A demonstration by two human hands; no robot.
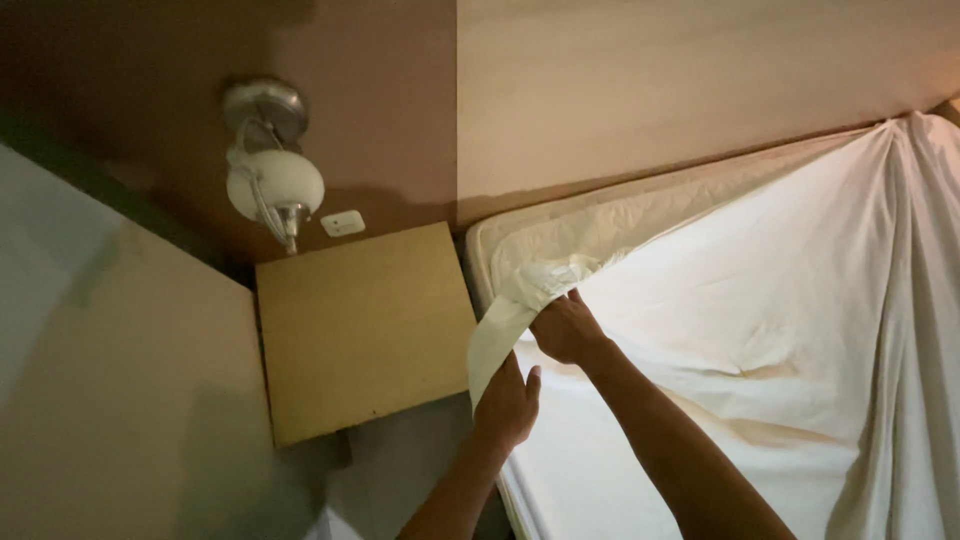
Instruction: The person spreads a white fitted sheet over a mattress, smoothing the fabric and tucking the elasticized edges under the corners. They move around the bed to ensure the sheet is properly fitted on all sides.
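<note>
gripping the gathered corner of the white sheet [790, 300], my right hand [566, 327] is closed on the bunched fabric at the near-left corner of the mattress [520, 235]. my left hand [508, 402] sits just below it, palm flat against the hanging strip of the same sheet beside the mattress side; whether its fingers pinch the cloth or only press it, i cannot tell.

the sheet lies loose across the mattress top, pulled into long folds that run to the far-right corner. the far-left edge of the mattress is bare, showing its quilted cover.

handling judgement: the sheet looks light, soft and limp, with no stiffness of its own. it should bunch and slip unless held taut. the best hold appears to be the twisted corner bundle, where layers are thick, with the second hold on the strip below it.

outward from the hands, a plain wooden nightstand [365, 330] stands just beside the mattress corner. above it, a wall lamp [272, 172] with a white globe and a small white wall switch [343, 223] are fixed to the brown wall panel [380, 90].
</note>
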